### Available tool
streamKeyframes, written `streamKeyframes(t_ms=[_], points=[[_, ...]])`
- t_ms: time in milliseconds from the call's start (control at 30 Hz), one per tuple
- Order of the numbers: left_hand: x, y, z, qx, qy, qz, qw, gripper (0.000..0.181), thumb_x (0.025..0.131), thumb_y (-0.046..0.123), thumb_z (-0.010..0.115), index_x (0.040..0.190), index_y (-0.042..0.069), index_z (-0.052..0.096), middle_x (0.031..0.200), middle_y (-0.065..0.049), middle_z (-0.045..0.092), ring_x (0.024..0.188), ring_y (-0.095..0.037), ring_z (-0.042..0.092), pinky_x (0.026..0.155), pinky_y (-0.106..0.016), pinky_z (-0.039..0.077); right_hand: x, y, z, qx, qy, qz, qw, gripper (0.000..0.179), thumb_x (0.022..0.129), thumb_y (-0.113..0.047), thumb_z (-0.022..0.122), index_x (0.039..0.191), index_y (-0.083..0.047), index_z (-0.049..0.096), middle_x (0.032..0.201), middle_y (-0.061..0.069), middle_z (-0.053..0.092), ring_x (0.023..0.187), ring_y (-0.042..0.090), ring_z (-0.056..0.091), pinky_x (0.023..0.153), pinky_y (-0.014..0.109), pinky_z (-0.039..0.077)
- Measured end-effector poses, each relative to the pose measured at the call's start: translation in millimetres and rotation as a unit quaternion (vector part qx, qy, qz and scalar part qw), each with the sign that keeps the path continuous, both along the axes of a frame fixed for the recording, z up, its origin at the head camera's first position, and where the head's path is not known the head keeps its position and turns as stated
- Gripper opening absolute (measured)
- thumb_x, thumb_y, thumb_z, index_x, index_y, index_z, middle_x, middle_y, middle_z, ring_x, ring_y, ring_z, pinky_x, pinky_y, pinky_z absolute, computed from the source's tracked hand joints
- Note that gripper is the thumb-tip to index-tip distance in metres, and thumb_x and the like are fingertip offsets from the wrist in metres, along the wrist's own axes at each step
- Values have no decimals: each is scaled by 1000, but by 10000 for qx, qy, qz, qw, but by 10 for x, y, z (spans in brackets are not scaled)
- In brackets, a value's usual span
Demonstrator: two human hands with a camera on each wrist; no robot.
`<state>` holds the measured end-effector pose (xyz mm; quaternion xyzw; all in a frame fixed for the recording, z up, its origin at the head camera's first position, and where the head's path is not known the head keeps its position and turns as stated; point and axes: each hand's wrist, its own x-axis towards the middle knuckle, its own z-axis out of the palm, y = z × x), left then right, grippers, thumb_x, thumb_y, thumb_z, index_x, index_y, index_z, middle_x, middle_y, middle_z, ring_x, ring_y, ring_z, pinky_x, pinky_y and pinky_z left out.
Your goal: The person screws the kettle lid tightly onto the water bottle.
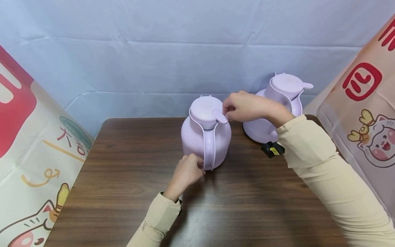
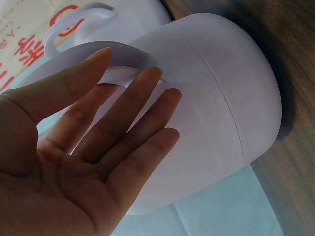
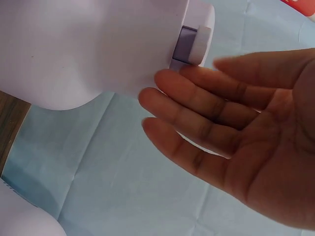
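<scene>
A lilac thermos jug (image 1: 191, 137) stands upright on the brown table, its handle (image 1: 210, 147) facing the near side. My left hand (image 1: 188, 169) is at the handle's lower end; thumb and index finger pinch it, while the other fingers (image 2: 142, 105) spread loosely along the body. At the jug's round lid (image 1: 205, 106), my right hand (image 1: 245, 106) has its fingertips beside the lid's lever (image 1: 219, 116). In the right wrist view its fingers (image 3: 197, 123) are relaxed, and the thumb (image 3: 261, 69) is apart from the lever.
A second lilac thermos jug (image 1: 260, 132) stands behind the right forearm, partly hidden by it. The wooden table (image 1: 132, 154) ends against a pale blue cloth backdrop (image 1: 154, 68). Printed sheets (image 1: 61, 137) hang at both sides.
</scene>
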<state>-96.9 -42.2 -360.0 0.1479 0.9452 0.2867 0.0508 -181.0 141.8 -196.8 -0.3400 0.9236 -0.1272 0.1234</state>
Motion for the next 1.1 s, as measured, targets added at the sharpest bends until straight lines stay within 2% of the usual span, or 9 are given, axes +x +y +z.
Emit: streamKeyframes(t_ms=[167, 333, 533, 767, 933, 1100], points=[[0, 2, 2, -12, 17, -1, 10000, 21, 69, 7, 71, 54, 17, 59, 49, 9, 47, 52, -16, 46, 51, -30, 39, -8, 10, 1, -9, 75, 0, 10000, 13, 76, 2, 53, 77, -6, 63, 70, 2, 59, 68, 16, 53, 68, 33, 42], [-4, 1, -10, -8, 64, -21, 10000, 20, 68, 6, 71, 55, 15, 60, 51, 8, 48, 52, -16, 47, 51, -30, 39, -37, -4, -15, -33, 156, -296, 9994, 11, 72, 0, 58, 82, -3, 61, 73, 4, 60, 71, 19, 55, 69, 34, 43], [-2, 3, -14, 16, 97, -28, 9999, 22, 68, 5, 71, 53, 14, 57, 49, 8, 44, 52, -15, 45, 51, -29, 38, -76, -13, -42, -217, 121, -592, 9979, 29, 72, -1, 60, 101, 2, 56, 91, 14, 63, 89, 29, 57, 80, 40, 42], [0, 7, -6, 23, 28, -11, 10000, 23, 68, 6, 71, 53, 16, 57, 49, 9, 44, 52, -15, 44, 51, -30, 38, -128, -28, -100, -267, -12, -596, 9979, 51, 74, -4, 60, 123, 3, 50, 118, 19, 55, 110, 34, 50, 93, 46, 34], [4, 10, 5, 2, 2, 5, 10000, 24, 69, 6, 70, 53, 17, 55, 49, 9, 41, 52, -15, 43, 51, -29, 37, -151, -42, -131, -206, 57, -482, 9986, 60, 73, -5, 60, 130, 3, 43, 120, 20, 54, 109, 33, 49, 96, 47, 29], [4, 8, 2, -12, 22, 2, 10000, 23, 68, 6, 71, 54, 17, 57, 50, 9, 45, 52, -15, 46, 52, -30, 39, -154, -52, -142, -179, 41, -460, 9988, 59, 73, -4, 59, 129, 5, 44, 116, 20, 55, 105, 32, 49, 93, 45, 32]])
